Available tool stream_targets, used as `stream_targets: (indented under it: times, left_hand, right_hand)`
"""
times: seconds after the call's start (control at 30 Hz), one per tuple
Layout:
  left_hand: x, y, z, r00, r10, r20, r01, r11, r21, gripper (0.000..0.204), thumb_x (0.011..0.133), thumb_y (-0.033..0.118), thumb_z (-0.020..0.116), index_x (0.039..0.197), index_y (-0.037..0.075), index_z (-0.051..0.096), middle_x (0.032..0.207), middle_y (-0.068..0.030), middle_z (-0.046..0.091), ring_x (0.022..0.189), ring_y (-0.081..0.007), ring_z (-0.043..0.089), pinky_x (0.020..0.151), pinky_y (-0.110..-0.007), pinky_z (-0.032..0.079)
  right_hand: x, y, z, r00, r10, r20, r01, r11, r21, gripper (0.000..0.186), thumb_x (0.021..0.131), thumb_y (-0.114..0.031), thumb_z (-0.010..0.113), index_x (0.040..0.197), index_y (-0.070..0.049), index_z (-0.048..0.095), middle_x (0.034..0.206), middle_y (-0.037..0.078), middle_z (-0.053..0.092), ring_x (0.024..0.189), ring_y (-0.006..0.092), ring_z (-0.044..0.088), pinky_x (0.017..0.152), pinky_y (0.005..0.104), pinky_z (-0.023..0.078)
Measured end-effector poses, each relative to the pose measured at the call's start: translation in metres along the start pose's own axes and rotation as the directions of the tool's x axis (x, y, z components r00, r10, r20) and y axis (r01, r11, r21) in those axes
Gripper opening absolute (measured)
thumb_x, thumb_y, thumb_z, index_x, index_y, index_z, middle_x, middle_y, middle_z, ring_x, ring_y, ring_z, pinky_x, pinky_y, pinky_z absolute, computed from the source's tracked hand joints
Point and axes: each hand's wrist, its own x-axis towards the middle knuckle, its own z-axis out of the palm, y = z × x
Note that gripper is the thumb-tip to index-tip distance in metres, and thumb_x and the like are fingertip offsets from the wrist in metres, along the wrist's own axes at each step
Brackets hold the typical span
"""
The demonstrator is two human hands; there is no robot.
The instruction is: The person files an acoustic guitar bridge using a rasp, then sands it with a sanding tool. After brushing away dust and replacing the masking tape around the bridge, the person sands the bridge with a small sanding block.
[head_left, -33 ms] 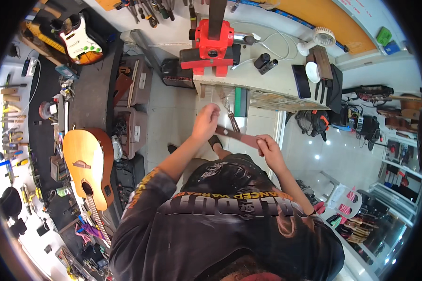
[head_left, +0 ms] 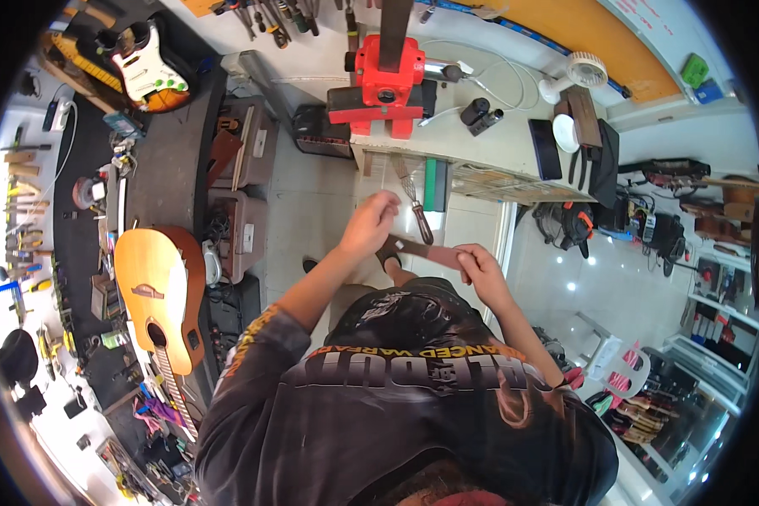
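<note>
My right hand pinches one end of a flat, narrow strip. This strip is reddish brown at the held end and darker, with a small pale spot, toward the other. Its far end lies just below my left hand, and whether they touch is unclear. The left fingers curl together; anything inside them is hidden. Beyond the hands is a thin wire-ended tool with a dark brown handle. Beside it stands a green and grey block.
A red vise-like press stands on the pale workbench ahead, with a phone and small fan. An acoustic guitar lies on the dark bench at left. A white chair is at right.
My right hand and the strip have moved slightly left. More of the wire-ended tool's handle shows above the strip. The left hand stays curled in nearly the same place.
</note>
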Motion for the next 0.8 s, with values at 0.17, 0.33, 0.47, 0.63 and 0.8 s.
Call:
stream_targets:
  times: [0.17, 0.33, 0.47, 0.63, 0.8]
  left_hand:
    - [-0.024, 0.083, -0.061, 0.650, -0.399, 0.647, 0.374, 0.909, 0.185, 0.031, 0.110, 0.026, 0.062, 0.136, 0.008, 0.065, 0.091, -0.0069, 0.071, 0.084, -0.0197, 0.072, 0.076, -0.037, 0.058]
    - [-0.080, 0.043, -0.120, 0.506, -0.540, 0.672, 0.678, 0.731, 0.078, 0.036, 0.113, 0.029, 0.058, 0.140, 0.006, 0.063, 0.090, -0.0042, 0.070, 0.076, -0.0169, 0.069, 0.072, -0.032, 0.058]
    - [-0.109, 0.071, -0.142, 0.764, -0.579, 0.283, 0.609, 0.504, -0.612, 0.045, 0.113, 0.031, 0.056, 0.150, 0.006, 0.055, 0.099, -0.0077, 0.069, 0.078, -0.0186, 0.066, 0.071, -0.034, 0.056]
    - [-0.133, 0.094, -0.143, 0.864, -0.502, 0.049, 0.231, 0.308, -0.923, 0.053, 0.113, 0.034, 0.057, 0.159, 0.009, 0.046, 0.114, -0.0095, 0.065, 0.084, -0.0210, 0.064, 0.082, -0.037, 0.056]
    - [-0.137, 0.092, -0.131, 0.855, -0.516, -0.043, 0.062, 0.185, -0.981, 0.050, 0.114, 0.032, 0.055, 0.158, 0.011, 0.044, 0.115, -0.0089, 0.062, 0.089, -0.0225, 0.062, 0.085, -0.039, 0.053]
  right_hand:
    - [0.036, -0.021, 0.040, 0.952, -0.015, 0.305, 0.016, 1.000, -0.001, 0.029, 0.113, -0.017, 0.061, 0.138, -0.002, 0.067, 0.097, -0.001, 0.067, 0.077, 0.0077, 0.058, 0.070, 0.0249, 0.050]
    - [0.081, 0.014, 0.066, 0.777, 0.161, 0.609, -0.200, 0.980, -0.004, 0.045, 0.111, -0.027, 0.066, 0.149, -0.001, 0.062, 0.138, 0.009, 0.069, 0.121, 0.0138, 0.062, 0.099, 0.0322, 0.053]
    - [0.116, 0.090, 0.081, 0.783, 0.306, 0.541, -0.067, 0.907, -0.416, 0.053, 0.109, -0.035, 0.068, 0.148, 0.001, 0.062, 0.139, 0.016, 0.072, 0.127, 0.0248, 0.067, 0.110, 0.0396, 0.051]
    - [0.145, 0.102, 0.075, 0.935, -0.238, 0.262, 0.347, 0.768, -0.539, 0.045, 0.108, -0.027, 0.067, 0.142, 0.003, 0.065, 0.142, 0.028, 0.068, 0.136, 0.0422, 0.064, 0.116, 0.0439, 0.050]
    - [0.228, 0.055, 0.058, 0.941, -0.281, 0.189, 0.336, 0.704, -0.626, 0.023, 0.105, -0.023, 0.065, 0.118, -0.005, 0.074, 0.106, 0.021, 0.079, 0.105, 0.0425, 0.076, 0.091, 0.0512, 0.060]
